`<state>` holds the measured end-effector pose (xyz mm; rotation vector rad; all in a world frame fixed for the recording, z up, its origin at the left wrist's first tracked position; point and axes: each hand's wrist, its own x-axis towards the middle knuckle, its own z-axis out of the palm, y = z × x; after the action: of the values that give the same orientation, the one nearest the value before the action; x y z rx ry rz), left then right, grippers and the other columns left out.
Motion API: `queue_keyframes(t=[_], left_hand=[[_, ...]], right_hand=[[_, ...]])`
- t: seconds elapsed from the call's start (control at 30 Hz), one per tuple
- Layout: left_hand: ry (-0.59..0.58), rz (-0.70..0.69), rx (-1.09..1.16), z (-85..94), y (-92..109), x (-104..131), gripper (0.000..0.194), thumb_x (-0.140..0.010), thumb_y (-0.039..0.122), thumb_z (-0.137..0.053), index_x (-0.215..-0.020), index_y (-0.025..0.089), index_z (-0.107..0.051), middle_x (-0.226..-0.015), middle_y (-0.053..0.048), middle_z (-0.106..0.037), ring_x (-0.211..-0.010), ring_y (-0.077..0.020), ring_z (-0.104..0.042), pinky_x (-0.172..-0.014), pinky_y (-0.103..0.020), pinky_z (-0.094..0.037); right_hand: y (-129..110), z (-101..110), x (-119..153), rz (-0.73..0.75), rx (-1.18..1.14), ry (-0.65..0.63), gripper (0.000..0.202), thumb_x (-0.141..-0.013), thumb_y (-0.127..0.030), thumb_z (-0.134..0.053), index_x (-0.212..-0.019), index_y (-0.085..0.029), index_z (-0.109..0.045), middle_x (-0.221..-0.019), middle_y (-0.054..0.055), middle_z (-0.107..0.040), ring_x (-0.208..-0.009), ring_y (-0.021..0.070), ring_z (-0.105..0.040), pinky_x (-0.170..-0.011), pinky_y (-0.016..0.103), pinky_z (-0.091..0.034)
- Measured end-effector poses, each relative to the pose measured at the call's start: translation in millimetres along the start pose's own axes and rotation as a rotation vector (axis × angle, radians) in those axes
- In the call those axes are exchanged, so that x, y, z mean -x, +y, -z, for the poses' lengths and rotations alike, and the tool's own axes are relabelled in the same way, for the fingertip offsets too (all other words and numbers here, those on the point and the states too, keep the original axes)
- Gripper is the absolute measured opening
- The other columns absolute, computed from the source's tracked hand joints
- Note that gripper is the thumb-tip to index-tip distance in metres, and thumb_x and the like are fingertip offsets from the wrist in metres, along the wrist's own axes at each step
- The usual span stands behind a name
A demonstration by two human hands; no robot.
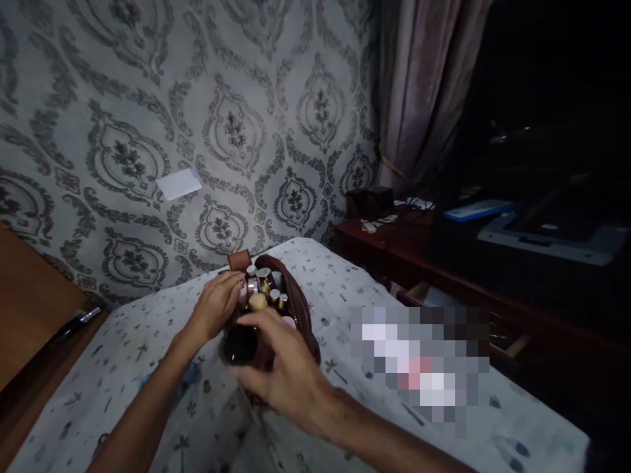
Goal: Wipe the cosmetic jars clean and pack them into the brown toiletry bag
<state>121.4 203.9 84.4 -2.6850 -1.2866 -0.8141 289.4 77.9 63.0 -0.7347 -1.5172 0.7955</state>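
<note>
A brown bag lies open on the patterned white cloth, filled with several small bottles. Silver caps and a cream-coloured rounded item show inside it. My left hand rests at the bag's left edge, its fingers together; what they hold, if anything, is hidden. Over the near end of the bag, my right hand is curled round a dark container with a round black top, thumb below and fingers above. A small brown box-like item stands just beyond the bag.
Patterned wallpaper with a white card rises behind the cloth. At the right are a dark red desk, an open drawer and a blue item. A wooden board is at the left. One area is pixelated.
</note>
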Motion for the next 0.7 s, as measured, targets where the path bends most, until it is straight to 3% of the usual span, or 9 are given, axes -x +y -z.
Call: queue_keyframes(t=[0.07, 0.17, 0.33, 0.43, 0.57, 0.7], left_hand=[[0.022, -0.007, 0.024, -1.7, 0, 2, 0.036, -0.100, 0.032, -0.035, -0.117, 0.019, -0.065, -0.121, -0.011, -0.069, -0.114, -0.0233, -0.063, -0.103, -0.041, -0.048], [-0.015, 0.015, -0.004, 2.4, 6, 1, 0.033, -0.101, 0.030, -0.035, -0.116, 0.020, -0.064, -0.118, -0.010, -0.069, -0.112, -0.0236, -0.063, -0.100, -0.042, -0.048], [-0.281, 0.053, -0.252, 14.2, 12, -23, 0.036, -0.099, 0.032, -0.038, -0.120, 0.019, -0.064, -0.121, -0.014, -0.063, -0.119, -0.0311, -0.058, -0.100, -0.047, -0.045], [-0.427, 0.079, -0.327, 15.0, 8, -43, 0.036, -0.094, 0.033, -0.047, -0.121, 0.020, -0.066, -0.126, -0.015, -0.063, -0.125, -0.0356, -0.054, -0.101, -0.051, -0.045], [-0.585, 0.060, -0.334, 11.2, 7, -62, 0.038, -0.077, 0.028, -0.066, -0.114, 0.025, -0.069, -0.117, -0.009, -0.071, -0.117, -0.0337, -0.061, -0.098, -0.048, -0.048], [-0.650, 0.066, -0.375, 7.3, 12, -72, 0.039, -0.071, 0.026, -0.070, -0.110, 0.024, -0.070, -0.117, -0.011, -0.073, -0.115, -0.0351, -0.063, -0.095, -0.048, -0.049]], right_hand=[[0, 13, -15, 0.029, 0.010, 0.053, 0.034, -0.073, -0.019, -0.073, -0.106, -0.023, -0.065, -0.104, 0.003, -0.064, -0.097, 0.0188, -0.063, -0.086, 0.032, -0.052], [3, 30, -38, -0.023, 0.020, 0.041, 0.034, -0.074, -0.023, -0.073, -0.107, -0.022, -0.064, -0.102, 0.003, -0.067, -0.085, 0.0169, -0.064, -0.074, 0.029, -0.054], [18, 49, -81, -0.069, 0.138, 0.071, 0.036, -0.071, -0.034, -0.077, -0.101, -0.019, -0.064, -0.090, 0.002, -0.069, -0.072, 0.0148, -0.061, -0.064, 0.026, -0.050], [29, 52, -102, -0.070, 0.235, 0.097, 0.037, -0.069, -0.040, -0.078, -0.096, -0.018, -0.066, -0.087, 0.002, -0.070, -0.070, 0.0153, -0.061, -0.066, 0.029, -0.050], [38, 52, -115, -0.064, 0.314, 0.111, 0.033, -0.069, -0.039, -0.078, -0.092, -0.018, -0.068, -0.083, 0.001, -0.071, -0.072, 0.0164, -0.062, -0.069, 0.030, -0.049], [41, 48, -117, -0.099, 0.289, 0.116, 0.034, -0.068, -0.037, -0.078, -0.094, -0.017, -0.067, -0.081, 0.000, -0.069, -0.071, 0.0164, -0.061, -0.067, 0.029, -0.047]])
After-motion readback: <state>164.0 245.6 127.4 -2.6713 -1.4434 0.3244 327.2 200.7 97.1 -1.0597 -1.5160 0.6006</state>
